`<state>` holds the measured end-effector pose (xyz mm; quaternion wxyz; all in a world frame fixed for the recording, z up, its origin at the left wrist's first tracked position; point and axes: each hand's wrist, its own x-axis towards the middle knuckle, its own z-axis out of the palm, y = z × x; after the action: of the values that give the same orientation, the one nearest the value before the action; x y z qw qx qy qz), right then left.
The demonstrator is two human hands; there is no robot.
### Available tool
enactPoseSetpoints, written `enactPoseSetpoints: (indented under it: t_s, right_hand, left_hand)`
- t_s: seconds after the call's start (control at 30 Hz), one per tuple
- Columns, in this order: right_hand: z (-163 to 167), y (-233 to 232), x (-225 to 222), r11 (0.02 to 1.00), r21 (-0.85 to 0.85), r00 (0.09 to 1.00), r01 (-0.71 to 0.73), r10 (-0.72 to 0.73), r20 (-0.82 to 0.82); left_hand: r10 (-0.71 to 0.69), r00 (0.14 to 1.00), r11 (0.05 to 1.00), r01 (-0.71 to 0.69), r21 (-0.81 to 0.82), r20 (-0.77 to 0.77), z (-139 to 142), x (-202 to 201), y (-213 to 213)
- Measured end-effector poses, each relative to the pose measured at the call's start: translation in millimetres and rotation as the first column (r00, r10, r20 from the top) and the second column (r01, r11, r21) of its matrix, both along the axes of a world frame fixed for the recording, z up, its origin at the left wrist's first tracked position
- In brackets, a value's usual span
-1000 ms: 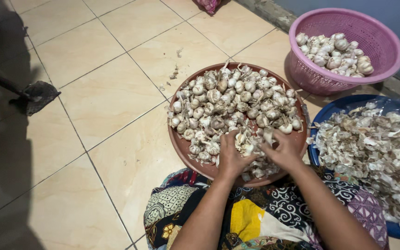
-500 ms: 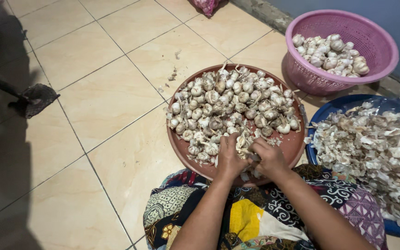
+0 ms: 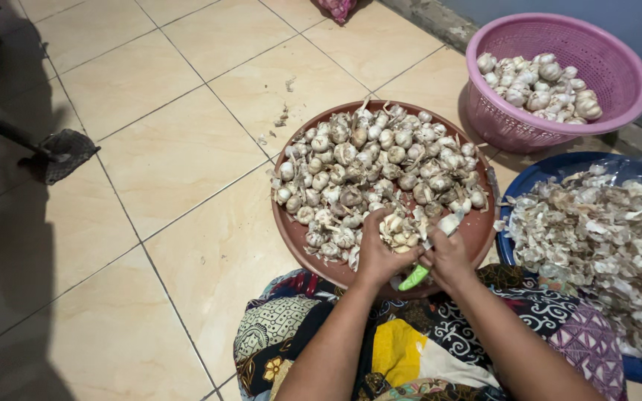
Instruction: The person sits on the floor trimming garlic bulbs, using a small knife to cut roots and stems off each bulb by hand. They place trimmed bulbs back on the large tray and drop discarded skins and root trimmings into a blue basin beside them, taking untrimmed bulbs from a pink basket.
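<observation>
Gripping a pale garlic bulb (image 3: 397, 232) in my left hand (image 3: 377, 256) over the round brown tray (image 3: 477, 236). My right hand (image 3: 449, 258) clasps a green-handled knife (image 3: 414, 277) beside it

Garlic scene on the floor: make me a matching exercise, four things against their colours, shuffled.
Things:
1. basket holding trimmed garlic bulbs
2. round tray of garlic
3. tub of papery skins
4. tool handle in the right hand

Colours:
A. green
B. blue
C. pink
D. reddish brown

Pairs: 1-C, 2-D, 3-B, 4-A
</observation>
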<state>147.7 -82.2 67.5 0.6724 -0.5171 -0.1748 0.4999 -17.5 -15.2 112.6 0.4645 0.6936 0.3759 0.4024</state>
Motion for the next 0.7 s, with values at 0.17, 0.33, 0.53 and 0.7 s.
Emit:
enactPoseSetpoints:
  t_s: [0.17, 0.33, 0.53, 0.7]
  right_hand:
    - [-3.7, 7.4, 9.7, 0.994, -0.052, 0.994, 0.097, -0.099, -0.034]
    - [-12.1, 13.7, 8.7, 0.989, 0.019, 0.955, 0.144, -0.144, 0.26]
    - [-22.2, 22.3, 20.7, 0.951, -0.201, 0.844, 0.236, -0.098, 0.527]
    - [-33.3, 24.9, 52.2, 0.943, -0.263, 0.555, 0.205, 0.109, 0.824]
  left_hand:
    - [-0.048, 0.997, 0.996, 0.042, 0.084, 0.065, -1.0, 0.4, -5.3]
    - [-0.137, 0.984, 0.967, 0.109, 0.229, 0.11, -3.7, 1.1, -9.0]
    - [-0.172, 0.976, 0.975, 0.149, 0.166, 0.135, 6.6, -0.3, -14.1]
    - [-0.123, 0.987, 0.968, 0.143, -0.207, 0.108, 22.7, -7.8, -12.7]
